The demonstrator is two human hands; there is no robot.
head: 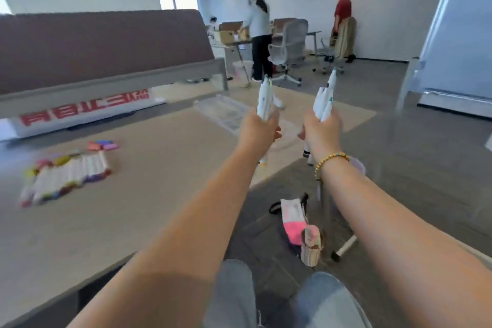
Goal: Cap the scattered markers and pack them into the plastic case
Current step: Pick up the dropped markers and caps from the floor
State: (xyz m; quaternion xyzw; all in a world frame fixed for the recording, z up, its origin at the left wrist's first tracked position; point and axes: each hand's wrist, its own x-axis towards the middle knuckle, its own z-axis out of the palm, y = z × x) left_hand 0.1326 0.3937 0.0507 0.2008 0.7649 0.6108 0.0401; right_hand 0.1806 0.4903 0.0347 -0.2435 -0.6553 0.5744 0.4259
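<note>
**Both hands loaded with markers, case not yet reached**

While both arms are stretched forward above the desk [159, 146], each of the hands is closed around a bundle: the left hand [259, 132] grips a few white-barrelled markers [264, 100] pointing up and away, and the right hand [320, 132] grips a second bunch of markers [325, 100] likewise. Whether every held marker is capped cannot be told; the frame is blurred.

A clear plastic case [226, 114], flat and faintly ribbed, appears to lie on the desk beyond the hands. A row of capped markers [66, 181], white barrels with coloured ends, lies well apart at the left, with a few loose coloured caps [105, 145] near its far end.

Judgement: the step in hand is carrying the bundles to the case. The smooth, round barrels will slip against each other, so a firm grip low on the bundle is advised, lowering them parallel to the case's ribs and releasing one hand at a time.

A pink pouch [295, 226] lies on the floor.
</note>
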